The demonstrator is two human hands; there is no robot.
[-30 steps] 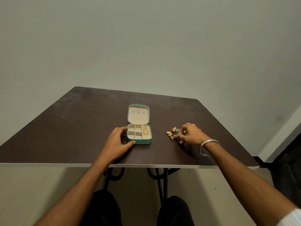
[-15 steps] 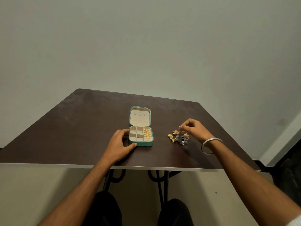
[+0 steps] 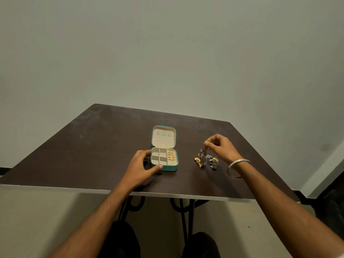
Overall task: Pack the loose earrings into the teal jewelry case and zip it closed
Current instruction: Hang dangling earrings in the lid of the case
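The teal jewelry case (image 3: 164, 167) lies open on the dark table (image 3: 93, 146), its lid (image 3: 163, 136) standing up at the back. Gold earrings (image 3: 170, 155) fill its right-hand compartment; the other cream compartments look bare. My left hand (image 3: 140, 167) grips the case's front-left corner. To the right lies a small heap of loose earrings (image 3: 206, 162), gold and silver-grey. My right hand (image 3: 220, 148) is raised above the heap, thumb and forefinger pinched on a silvery earring (image 3: 202, 152) that dangles just over it.
The table's front edge (image 3: 167, 195) runs across just before my knees, with black metal legs (image 3: 184, 216) under it. A metal bangle (image 3: 237, 168) circles my right wrist. A plain wall rises behind the table, and a dark opening (image 3: 333, 207) shows at the right.
My right hand rose from the heap, lifting a silvery earring clear of the table. The left hand stayed on the case. The view has tilted slightly.
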